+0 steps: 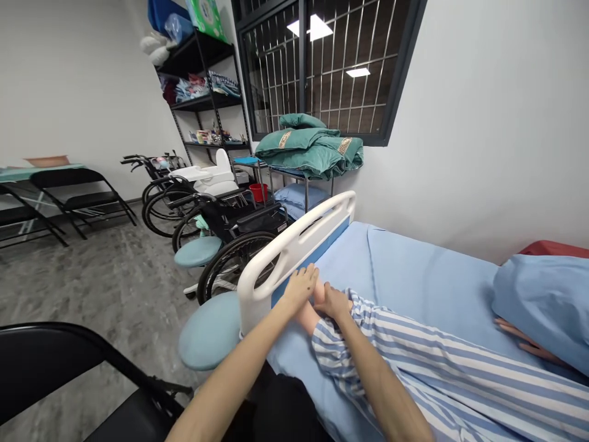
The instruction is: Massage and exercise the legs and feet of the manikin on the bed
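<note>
Noting two bare hands at the inner side of the white bed rail (299,239). Left hand (299,288) lies over a pale mannequin forearm (305,318), fingers extended and loose, not clenched. Right hand (332,304) curls over the striped sleeve cuff (352,307), apparently grasping cuff and wrist together. Forearm lies just inside the rail, between both hands.

Good handling here: flat fingers spread the pressure, and two contact points carry the limb steadily, clear of the rail's hard edge. A pinch at the cuff alone would give poorer support.

Hard to make out: the mannequin's hand, mostly covered by the person's hands; the right thumb, out of sight; whether the forearm touches the rail. Far along the bed from the rail, a blue pillow (543,307) covers the head end, with a pale shape (519,336) beneath it, too hidden to identify. Beyond the rail's outer side stand a round teal stool (210,331) and a black wheelchair (239,245). The person's upper arms are cut off by the lower frame edge.
</note>
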The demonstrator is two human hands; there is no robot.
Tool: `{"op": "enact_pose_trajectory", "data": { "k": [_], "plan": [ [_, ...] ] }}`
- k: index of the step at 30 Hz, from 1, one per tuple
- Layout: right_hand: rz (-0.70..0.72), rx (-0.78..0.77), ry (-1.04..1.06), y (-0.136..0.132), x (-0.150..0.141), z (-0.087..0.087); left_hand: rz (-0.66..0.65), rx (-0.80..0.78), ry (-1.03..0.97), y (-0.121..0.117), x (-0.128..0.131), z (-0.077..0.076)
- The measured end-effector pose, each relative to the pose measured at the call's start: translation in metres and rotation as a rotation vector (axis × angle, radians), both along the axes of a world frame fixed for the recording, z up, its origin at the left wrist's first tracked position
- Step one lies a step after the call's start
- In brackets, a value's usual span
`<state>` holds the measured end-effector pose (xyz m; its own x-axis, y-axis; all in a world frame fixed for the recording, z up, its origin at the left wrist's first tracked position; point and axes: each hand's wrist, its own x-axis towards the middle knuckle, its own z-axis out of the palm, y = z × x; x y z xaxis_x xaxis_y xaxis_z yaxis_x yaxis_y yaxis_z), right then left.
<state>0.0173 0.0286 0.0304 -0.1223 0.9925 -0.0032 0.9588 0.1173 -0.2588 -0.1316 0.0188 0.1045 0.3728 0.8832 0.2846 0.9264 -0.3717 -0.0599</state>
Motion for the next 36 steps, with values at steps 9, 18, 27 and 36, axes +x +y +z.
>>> {"op": "enact_pose_trajectory", "data": {
  "k": [9,18,27,36],
  "plan": [
    [-0.124,0.05,-0.068,-0.005,-0.004,0.015,0.198,-0.115,0.04,-0.021,-0.023,0.002],
    [0.095,0.284,0.154,-0.05,-0.015,0.01,0.145,-0.242,0.1,-0.002,-0.014,0.012],
    [0.157,-0.17,-0.012,-0.071,-0.031,-0.004,0.292,-0.461,0.173,0.016,0.014,0.011],
    [0.131,-0.172,-0.086,-0.067,-0.032,-0.006,0.203,-0.208,-0.078,0.014,-0.003,-0.021]
  ]
}}
